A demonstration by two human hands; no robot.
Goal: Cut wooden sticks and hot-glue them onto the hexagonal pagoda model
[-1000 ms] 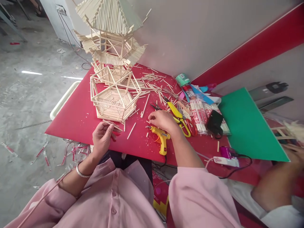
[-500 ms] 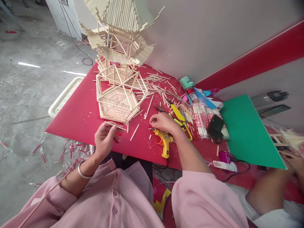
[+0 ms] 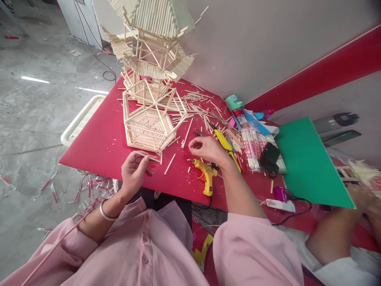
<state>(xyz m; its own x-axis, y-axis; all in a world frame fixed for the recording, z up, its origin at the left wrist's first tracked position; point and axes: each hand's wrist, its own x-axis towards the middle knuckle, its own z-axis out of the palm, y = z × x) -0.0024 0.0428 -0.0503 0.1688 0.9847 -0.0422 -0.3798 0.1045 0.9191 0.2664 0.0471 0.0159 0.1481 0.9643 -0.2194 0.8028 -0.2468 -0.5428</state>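
Head view: your left hand (image 3: 133,171) is at the near side of the hexagonal stick frame (image 3: 150,129), which stands on the red tabletop (image 3: 95,143). You have at least one slim wooden stick (image 3: 151,159) pinched between thumb and fingers; whether a second lies along it, you cannot tell from here. The pinched stick's long axis runs rightward and slightly toward you, roughly along the frame's near edge, its free end just short of the frame's near right corner. So the frame lies ahead of your left grip and a little to its right, and your left hand is clearly the nearer one.

Your right hand (image 3: 208,150) hangs to the right of the frame, well apart from it, fingers curled and fingertips close together; whether they grasp anything small cannot be told. Just under it, near and right of the frame, lies the yellow glue gun (image 3: 205,176), nozzle pointing toward the frame's side. A loose stick (image 3: 170,164) rests near the frame's near right corner, between your two hands.

Behind the frame rises the tiered stick pagoda (image 3: 154,20). Far to the frame's right are bagged sticks (image 3: 251,149), a green board (image 3: 315,163) and a co-worker's forearm (image 3: 330,234).
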